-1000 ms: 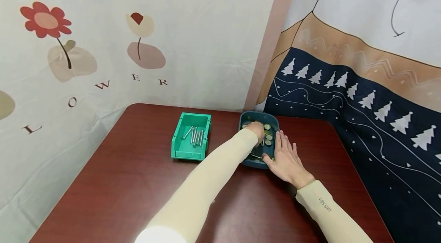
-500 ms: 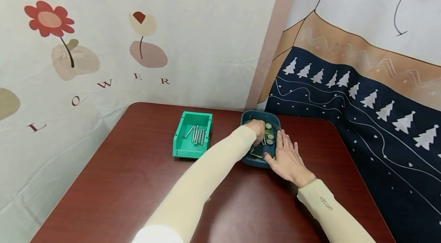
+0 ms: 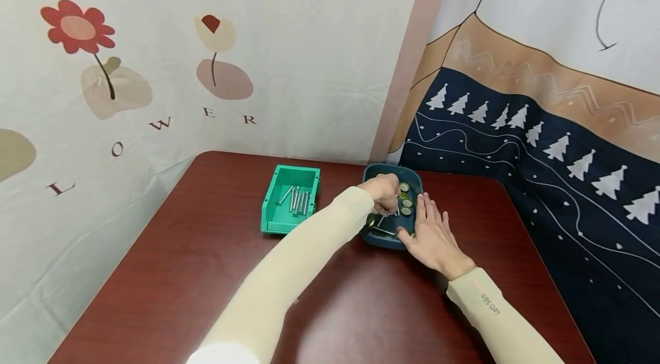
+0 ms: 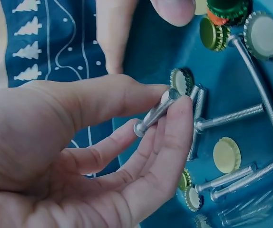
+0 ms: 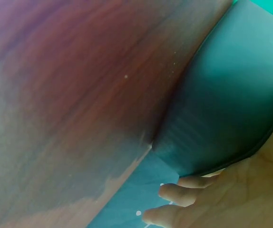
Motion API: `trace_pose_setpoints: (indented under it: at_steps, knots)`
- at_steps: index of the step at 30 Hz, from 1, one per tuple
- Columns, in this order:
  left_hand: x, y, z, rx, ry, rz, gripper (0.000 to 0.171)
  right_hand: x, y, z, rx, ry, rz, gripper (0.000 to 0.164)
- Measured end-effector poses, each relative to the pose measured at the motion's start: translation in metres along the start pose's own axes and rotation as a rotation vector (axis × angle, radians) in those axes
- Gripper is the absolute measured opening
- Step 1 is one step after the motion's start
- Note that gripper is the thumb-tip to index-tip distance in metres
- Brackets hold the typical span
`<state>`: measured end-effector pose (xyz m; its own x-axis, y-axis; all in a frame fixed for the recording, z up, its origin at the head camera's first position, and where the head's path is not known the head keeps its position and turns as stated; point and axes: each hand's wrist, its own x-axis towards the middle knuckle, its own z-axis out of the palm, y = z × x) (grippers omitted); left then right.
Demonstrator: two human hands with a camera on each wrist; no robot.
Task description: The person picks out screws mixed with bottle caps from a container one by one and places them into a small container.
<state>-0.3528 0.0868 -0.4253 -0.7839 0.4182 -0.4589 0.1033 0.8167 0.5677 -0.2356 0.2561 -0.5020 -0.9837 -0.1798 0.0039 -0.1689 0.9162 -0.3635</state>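
Note:
In the left wrist view, my left hand (image 4: 93, 142) pinches a silver bolt (image 4: 156, 113) between thumb and fingers. The head view shows this left hand (image 3: 382, 191) over the dark blue tray (image 3: 384, 242), its back turned up and the bolt hidden beneath it. Loose bolts (image 4: 229, 118) and crimped metal bottle caps (image 4: 262, 35) lie mixed in that tray. My right hand (image 3: 430, 239) rests against the tray's right side, fingers straight, thumb on the rim. Seen from the right wrist, its palm (image 5: 241, 199) lies along the tray's outer wall (image 5: 222, 95).
A green open-fronted bin (image 3: 278, 226) stands left of the tray, with several bolts (image 3: 299, 201) lying in it. Both containers sit near the back edge of the reddish-brown table (image 3: 196, 272). Printed cloths (image 3: 309, 66) hang behind and to the right.
My left hand has shifted slightly left within the tray, uncovering more of its contents. The right hand keeps its place at the tray. The head view has turned a little.

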Motion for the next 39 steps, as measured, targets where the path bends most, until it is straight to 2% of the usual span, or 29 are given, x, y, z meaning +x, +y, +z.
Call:
trace_pose_setpoints:
  at_steps: [2, 4, 8, 11, 17, 25, 32, 39]
  knots:
    - [-0.005, -0.002, -0.001, -0.054, 0.002, 0.034, 0.062, 0.000, 0.001, 0.000, -0.001, 0.005, -0.001, 0.105]
    - [-0.025, 0.000, -0.007, -0.109, -0.016, 0.069, 0.061, 0.000, 0.001, 0.000, -0.001, 0.009, -0.003, 0.106]
    - [-0.035, -0.004, -0.011, -0.144, -0.018, 0.067, 0.059, 0.000, 0.001, 0.001, -0.010, 0.001, -0.005, 0.107]
    - [-0.040, -0.005, -0.013, -0.134, -0.002, 0.072, 0.056, 0.000, 0.002, 0.001, -0.018, -0.007, 0.001, 0.108]
    - [-0.053, -0.009, -0.012, -0.135, 0.025, 0.134, 0.053, -0.002, 0.003, 0.000, -0.001, -0.005, 0.011, 0.107]
    - [-0.072, -0.027, -0.015, -0.295, 0.001, 0.206, 0.053, -0.003, 0.004, 0.003, 0.007, -0.015, 0.019, 0.108]
    - [-0.081, -0.042, -0.021, -0.394, -0.003, 0.222, 0.051, -0.002, 0.003, 0.001, 0.003, -0.004, 0.014, 0.107]
    - [-0.089, -0.057, -0.025, -0.397, 0.031, 0.208, 0.049, -0.001, 0.000, -0.001, 0.003, 0.007, 0.007, 0.106]
